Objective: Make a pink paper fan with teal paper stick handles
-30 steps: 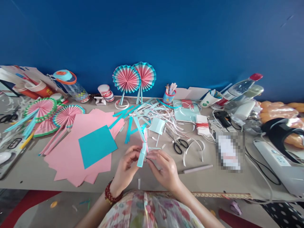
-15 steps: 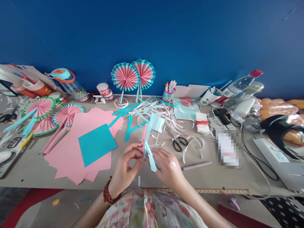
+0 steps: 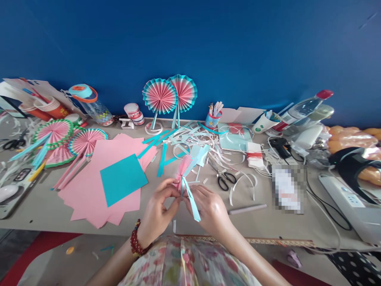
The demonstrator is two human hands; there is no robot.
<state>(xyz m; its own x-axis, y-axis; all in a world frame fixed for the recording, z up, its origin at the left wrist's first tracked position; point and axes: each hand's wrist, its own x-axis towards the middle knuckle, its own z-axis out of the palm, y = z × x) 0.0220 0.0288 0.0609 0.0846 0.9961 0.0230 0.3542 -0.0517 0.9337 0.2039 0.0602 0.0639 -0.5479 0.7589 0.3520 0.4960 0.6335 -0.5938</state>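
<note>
Pleated paper piece, pink and light blue, in hand

Item: one pink and light blue pleated paper piece (image 3: 184, 163), held above the front of the grey counter (image 3: 44, 214), roughly central, its pink folds pointing up and a light blue strip (image 3: 193, 204) angling down toward the right hand.

Left hand (image 3: 162, 202): fingers clamped on the paper piece near its lower end; dark red beaded bracelet (image 3: 137, 240) at the wrist.

Right hand (image 3: 210, 202): fingers curled at the same lower end; the strip covers the tips, so whether they grip cannot be told.

Left of the hands: one square teal paper sheet (image 3: 124, 180), lying on a fanned stack of pink paper sheets (image 3: 80, 186).

Right of the hands: one pair of black-handled scissors (image 3: 228, 180); one slim greyish stick (image 3: 248, 209), lying nearer the front edge.

Behind: loose heap of white and light blue paper strips (image 3: 184, 137); two upright, overlapping round pleated fans (image 3: 160, 97), pink with teal edges, before a deep blue wall (image 3: 238, 47).
</note>
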